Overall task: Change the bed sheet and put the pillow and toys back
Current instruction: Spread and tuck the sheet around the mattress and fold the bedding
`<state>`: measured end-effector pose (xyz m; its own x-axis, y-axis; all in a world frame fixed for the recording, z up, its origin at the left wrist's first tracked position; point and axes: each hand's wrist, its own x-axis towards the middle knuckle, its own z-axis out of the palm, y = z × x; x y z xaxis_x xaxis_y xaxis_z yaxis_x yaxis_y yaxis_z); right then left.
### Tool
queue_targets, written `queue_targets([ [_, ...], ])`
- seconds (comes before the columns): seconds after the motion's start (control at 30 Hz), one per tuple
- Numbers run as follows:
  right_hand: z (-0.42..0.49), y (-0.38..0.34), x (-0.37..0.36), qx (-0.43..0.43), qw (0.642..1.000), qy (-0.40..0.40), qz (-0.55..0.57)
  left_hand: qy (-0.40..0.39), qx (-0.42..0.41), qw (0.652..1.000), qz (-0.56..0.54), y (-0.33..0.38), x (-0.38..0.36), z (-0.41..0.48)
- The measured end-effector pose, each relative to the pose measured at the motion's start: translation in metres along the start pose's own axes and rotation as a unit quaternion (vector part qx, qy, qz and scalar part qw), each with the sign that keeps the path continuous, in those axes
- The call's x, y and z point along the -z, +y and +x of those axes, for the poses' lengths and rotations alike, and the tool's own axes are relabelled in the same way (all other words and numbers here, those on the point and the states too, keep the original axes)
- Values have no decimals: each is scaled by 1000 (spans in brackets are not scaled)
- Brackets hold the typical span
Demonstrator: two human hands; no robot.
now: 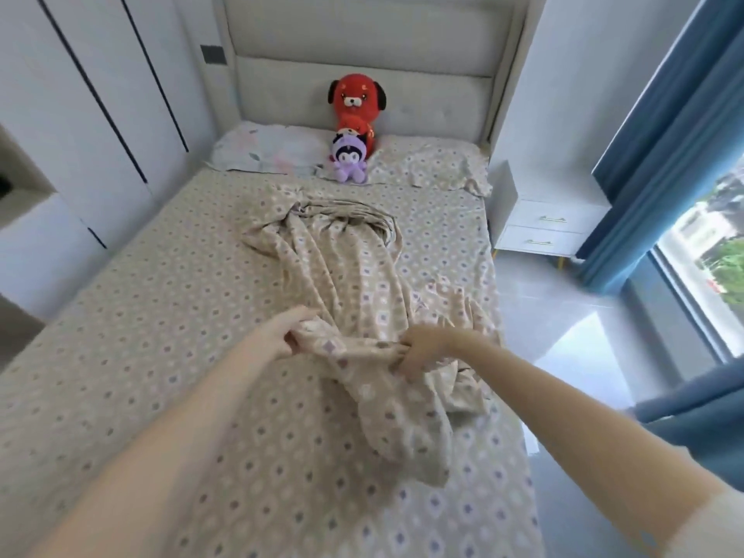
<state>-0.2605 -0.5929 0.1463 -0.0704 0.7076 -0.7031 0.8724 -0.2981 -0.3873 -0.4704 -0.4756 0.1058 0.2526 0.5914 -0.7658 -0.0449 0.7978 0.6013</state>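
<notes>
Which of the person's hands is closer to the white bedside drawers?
Right. The right hand grips the bunched sheet on the side of the bedside drawers; the left hand grips it farther across the bed, away from them.

Matt printed cloth sheet (161, 316), plush toys (356, 102).

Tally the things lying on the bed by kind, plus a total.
Pillows: 2 (pale floral pillow, beige diamond-print pillow)
Plush toys: 2 (red plush dog, purple plush doll); a possible third between them is unclear
Loose sheets: 1 (bunched beige diamond-print sheet, held by left hand and right hand)
Total: 5
</notes>
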Motion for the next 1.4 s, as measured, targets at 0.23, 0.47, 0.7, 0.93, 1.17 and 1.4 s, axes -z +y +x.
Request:
queue_targets([
  [0.23, 29, -46, -25, -58, 952, 66, 292, 21, -25, 989, 144, 28, 67, 29],
  [0.47, 61, -122, -52, -136, 963, 162, 164, -9, -137, 951, 278, 68, 136, 37],
  [0.7, 47, -179, -63, -175, 954, -42, 242, -104, -266, 862, 418, 109, 176, 28],
  [0.93, 66, -197, -70, -239, 969, 37, 44, -140, -315, 779, 523, 121, 199, 20],
  [1.17, 70, -223, -96, -239, 959, 111, 107, -236, -314, 695, 603, 137, 246, 27],
  [1.4, 88, -298, -140, -291, 944, 115, 108, -249, -410, 389, 786, 159, 306, 44],
])
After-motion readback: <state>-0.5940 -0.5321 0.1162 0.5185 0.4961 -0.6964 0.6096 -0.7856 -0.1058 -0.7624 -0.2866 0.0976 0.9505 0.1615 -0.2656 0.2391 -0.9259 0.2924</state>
